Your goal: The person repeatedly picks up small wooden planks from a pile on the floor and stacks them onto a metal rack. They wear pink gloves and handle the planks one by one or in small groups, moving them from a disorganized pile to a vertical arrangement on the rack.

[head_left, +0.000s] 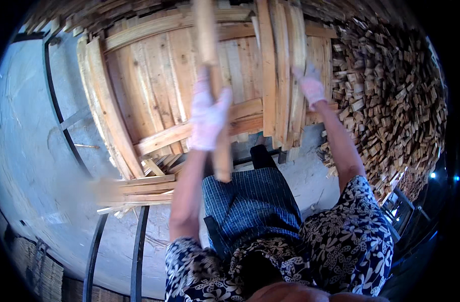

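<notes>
Left hand point(208, 118): gripped a plank point(222, 163) at eleven o'clock.
Right hand point(312, 86): blurred at two o'clock; grip couldn't be told.
Plank: seemed mid-placement; next move likely called for steadying.

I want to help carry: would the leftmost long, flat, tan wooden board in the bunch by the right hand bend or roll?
The long, flat, tan wooden board is probably stiff, since it looks straight, without visible sag. Its flat face suggests sliding rather than rolling. Being so long, it might tip if lifted near one end.
</notes>
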Tool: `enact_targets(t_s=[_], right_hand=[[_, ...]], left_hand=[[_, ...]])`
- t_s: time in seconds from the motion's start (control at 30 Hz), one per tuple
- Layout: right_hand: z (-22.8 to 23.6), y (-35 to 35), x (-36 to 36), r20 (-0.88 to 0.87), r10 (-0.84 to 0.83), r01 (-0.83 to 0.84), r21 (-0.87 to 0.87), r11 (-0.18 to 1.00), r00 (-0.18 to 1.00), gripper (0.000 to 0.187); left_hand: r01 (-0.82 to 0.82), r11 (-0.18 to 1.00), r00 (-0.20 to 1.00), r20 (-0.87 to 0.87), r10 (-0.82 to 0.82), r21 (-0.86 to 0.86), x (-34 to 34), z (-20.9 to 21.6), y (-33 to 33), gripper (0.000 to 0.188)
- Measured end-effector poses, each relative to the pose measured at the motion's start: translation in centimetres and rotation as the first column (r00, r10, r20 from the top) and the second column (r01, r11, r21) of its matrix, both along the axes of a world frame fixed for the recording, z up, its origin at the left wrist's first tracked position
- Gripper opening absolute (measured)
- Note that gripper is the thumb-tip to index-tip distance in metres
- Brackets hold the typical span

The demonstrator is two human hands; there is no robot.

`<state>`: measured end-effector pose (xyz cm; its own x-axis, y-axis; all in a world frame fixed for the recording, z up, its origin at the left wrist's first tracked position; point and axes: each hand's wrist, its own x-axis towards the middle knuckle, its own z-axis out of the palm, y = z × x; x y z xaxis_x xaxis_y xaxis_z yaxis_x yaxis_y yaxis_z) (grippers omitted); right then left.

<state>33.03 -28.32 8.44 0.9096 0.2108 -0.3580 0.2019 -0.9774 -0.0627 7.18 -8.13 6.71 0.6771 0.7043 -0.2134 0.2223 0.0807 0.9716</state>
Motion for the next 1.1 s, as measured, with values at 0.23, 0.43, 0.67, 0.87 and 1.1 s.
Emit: enact_targets(t_s=[0.23,0.43,0.67,0.87,1.1], right_hand=[[-5.6,-6.4,-0.8,0.050,0.014,-0.023,0.166,0.986,0.999,0.090],[-2.1,-11.4,2.5,0.096,0.017,-0.030,0.133,0.991,0.995,0.078],[-0.7,-5.2,-5.4,0.030,0.067,-0.074,0.424,0.903,0.997,0.090],[-3.7,1.0,-10.3,0.188,0.291,-0.235,-0.273,0.933,0.938,0.093],[-2.1,-2.1,-7.1,0.007,0.252,-0.252,0.028,0.967,0.968,0.088]], left_hand=[[0.313,0.911,0.811,-0.575,-0.107,0.271,16.0,-3.9,-11.8,0.087],[0.236,0.935,0.875,-0.476,-0.086,0.266,15.5,-4.2,-11.8,0.086],[0.071,0.886,0.962,-0.267,0.061,0.459,3.9,-2.7,-8.8,0.082],[0.123,0.846,0.835,-0.515,0.194,0.519,-7.4,-1.6,3.6,0.082],[0.197,0.869,0.595,-0.760,0.262,0.454,-9.8,-6.4,10.3,0.083]])
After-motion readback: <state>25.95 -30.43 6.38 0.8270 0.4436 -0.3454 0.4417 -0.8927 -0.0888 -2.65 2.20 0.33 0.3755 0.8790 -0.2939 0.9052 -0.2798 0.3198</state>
